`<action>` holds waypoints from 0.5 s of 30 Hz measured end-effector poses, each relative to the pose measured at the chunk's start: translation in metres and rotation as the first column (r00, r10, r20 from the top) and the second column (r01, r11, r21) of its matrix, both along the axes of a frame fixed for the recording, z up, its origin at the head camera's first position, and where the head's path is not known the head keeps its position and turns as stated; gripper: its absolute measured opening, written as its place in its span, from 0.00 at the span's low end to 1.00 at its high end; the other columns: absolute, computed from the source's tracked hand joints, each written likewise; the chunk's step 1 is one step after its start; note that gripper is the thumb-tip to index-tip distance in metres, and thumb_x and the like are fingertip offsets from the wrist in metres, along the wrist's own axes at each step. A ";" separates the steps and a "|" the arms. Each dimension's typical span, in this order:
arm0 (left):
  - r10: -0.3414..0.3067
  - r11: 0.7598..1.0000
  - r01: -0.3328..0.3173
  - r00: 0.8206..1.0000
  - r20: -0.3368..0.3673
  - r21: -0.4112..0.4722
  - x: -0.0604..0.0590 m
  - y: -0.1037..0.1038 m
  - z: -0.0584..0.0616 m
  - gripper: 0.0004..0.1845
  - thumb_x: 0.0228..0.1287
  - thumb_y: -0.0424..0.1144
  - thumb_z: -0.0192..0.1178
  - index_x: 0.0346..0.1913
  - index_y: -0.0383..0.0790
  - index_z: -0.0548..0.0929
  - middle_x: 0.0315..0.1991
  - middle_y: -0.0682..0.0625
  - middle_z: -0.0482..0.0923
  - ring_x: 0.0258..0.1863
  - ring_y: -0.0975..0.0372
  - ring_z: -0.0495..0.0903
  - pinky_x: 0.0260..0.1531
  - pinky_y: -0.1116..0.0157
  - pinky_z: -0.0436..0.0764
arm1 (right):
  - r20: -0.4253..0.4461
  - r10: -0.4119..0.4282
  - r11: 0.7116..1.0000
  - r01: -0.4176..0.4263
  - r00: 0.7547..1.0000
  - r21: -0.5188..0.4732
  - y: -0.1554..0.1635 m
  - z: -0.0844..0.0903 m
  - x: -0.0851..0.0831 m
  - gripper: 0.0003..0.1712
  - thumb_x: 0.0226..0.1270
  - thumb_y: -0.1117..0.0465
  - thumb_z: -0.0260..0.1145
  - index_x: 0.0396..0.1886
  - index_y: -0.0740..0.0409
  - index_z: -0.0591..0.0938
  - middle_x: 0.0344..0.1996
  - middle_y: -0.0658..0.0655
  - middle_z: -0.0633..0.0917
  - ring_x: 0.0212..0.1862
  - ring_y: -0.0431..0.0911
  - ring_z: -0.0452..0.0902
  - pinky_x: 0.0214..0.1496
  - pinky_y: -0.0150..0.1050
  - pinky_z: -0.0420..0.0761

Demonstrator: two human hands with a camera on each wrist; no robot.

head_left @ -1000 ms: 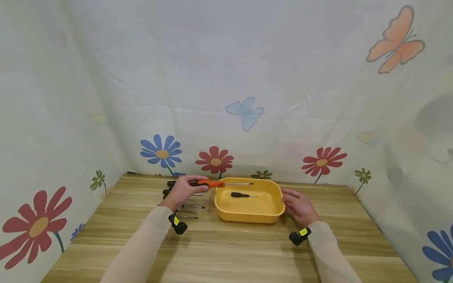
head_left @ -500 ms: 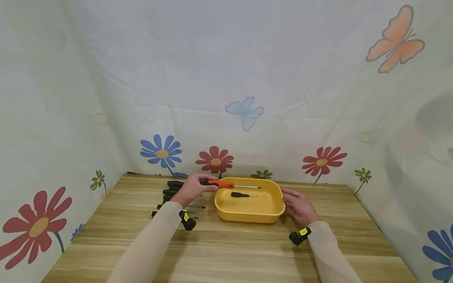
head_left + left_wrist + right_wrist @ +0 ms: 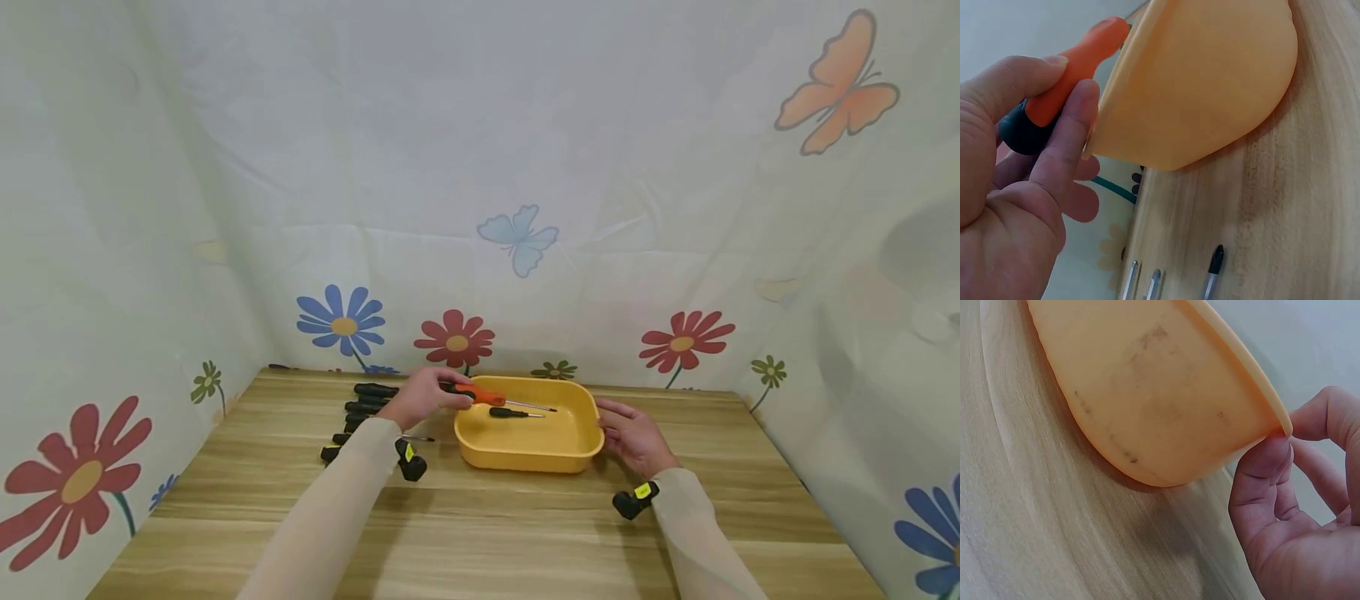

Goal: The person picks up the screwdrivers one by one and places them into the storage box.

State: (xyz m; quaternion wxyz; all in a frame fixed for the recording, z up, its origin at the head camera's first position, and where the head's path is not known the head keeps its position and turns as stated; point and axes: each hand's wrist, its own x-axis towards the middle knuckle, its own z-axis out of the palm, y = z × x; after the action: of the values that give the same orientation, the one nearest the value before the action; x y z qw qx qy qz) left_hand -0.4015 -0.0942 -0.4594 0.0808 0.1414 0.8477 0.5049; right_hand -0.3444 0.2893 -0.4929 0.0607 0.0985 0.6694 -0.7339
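Left hand [image 3: 422, 399] pinching the orange screwdriver [image 3: 480, 395] by its black-capped handle end, thumb and fingers [image 3: 1069, 134] curled round it, shaft angling down over the near-left rim of the yellow tray [image 3: 529, 461]. Probably light, rigid, handle grippy enough; best taken mid-handle, not by the thin, slick shaft. Right hand [image 3: 636, 436] steadying the tray's right wall, fingertips [image 3: 1266, 465] under the rim. Small black screwdriver [image 3: 512, 412] lying inside; more black screwdrivers [image 3: 365, 408] waiting on the table [image 3: 495, 533], left.
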 end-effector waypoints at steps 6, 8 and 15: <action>-0.030 0.996 0.026 0.998 -0.046 -0.089 -0.007 0.012 0.003 0.15 0.54 0.44 0.79 0.46 0.58 0.92 0.52 0.54 0.84 0.52 0.55 0.78 0.54 0.55 0.83 | 0.003 0.005 1.000 -0.005 1.000 0.001 0.000 0.001 0.000 0.28 0.75 0.67 0.62 0.74 0.60 0.73 0.62 0.62 0.83 0.44 0.47 0.85 0.50 0.38 0.88; -0.044 0.994 0.039 0.998 -0.049 -0.102 -0.009 0.017 0.005 0.15 0.55 0.41 0.79 0.46 0.56 0.92 0.49 0.54 0.85 0.48 0.55 0.78 0.50 0.56 0.82 | 0.004 0.004 1.000 -0.004 1.000 0.003 0.000 0.002 0.000 0.28 0.76 0.67 0.62 0.74 0.60 0.73 0.63 0.63 0.82 0.45 0.47 0.85 0.51 0.39 0.87; -0.086 0.983 0.075 0.994 -0.063 -0.165 -0.014 0.030 0.008 0.14 0.55 0.38 0.79 0.44 0.56 0.92 0.46 0.55 0.86 0.46 0.57 0.78 0.50 0.59 0.82 | 0.014 0.003 1.000 -0.004 1.000 0.006 0.000 0.005 0.002 0.28 0.76 0.66 0.62 0.74 0.59 0.72 0.63 0.63 0.82 0.46 0.47 0.84 0.53 0.40 0.87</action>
State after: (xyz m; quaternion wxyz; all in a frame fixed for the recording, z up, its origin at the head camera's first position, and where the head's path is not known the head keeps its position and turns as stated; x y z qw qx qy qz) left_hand -0.4150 -0.0644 -0.4516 0.0826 0.1861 0.8820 0.4250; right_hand -0.3422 0.2895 -0.4884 0.0664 0.1027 0.6714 -0.7310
